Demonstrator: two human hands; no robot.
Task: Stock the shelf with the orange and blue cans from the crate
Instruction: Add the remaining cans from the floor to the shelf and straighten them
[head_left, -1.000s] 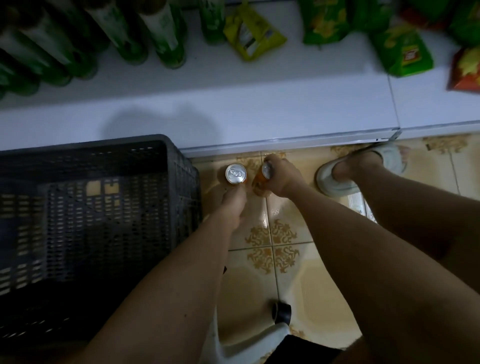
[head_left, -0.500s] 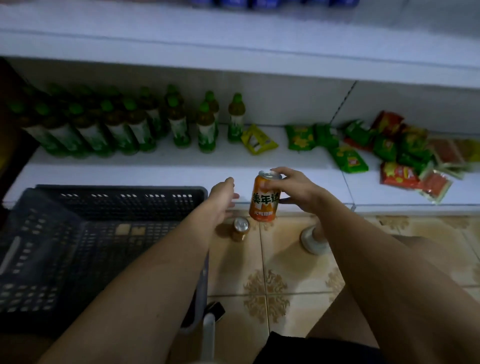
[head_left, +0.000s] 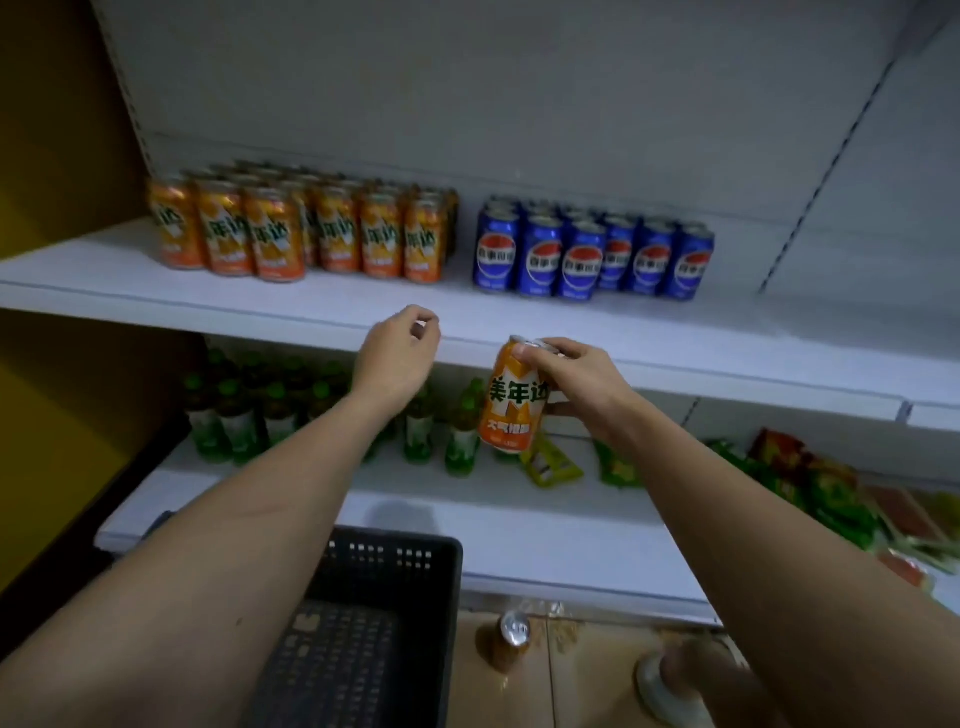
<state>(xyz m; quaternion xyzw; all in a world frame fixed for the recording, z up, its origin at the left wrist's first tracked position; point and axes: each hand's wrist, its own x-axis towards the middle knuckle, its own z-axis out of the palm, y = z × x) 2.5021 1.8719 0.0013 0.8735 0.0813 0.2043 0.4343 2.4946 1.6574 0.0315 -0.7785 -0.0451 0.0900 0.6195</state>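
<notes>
Your right hand (head_left: 576, 379) round an orange can (head_left: 511, 397) below the shelf (head_left: 311, 306) edge (upright), left hand (head_left: 395, 353) loosely curled, holding nothing.

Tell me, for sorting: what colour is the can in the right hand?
Orange, with green lettering; the can shows clearly in the head view.
</notes>
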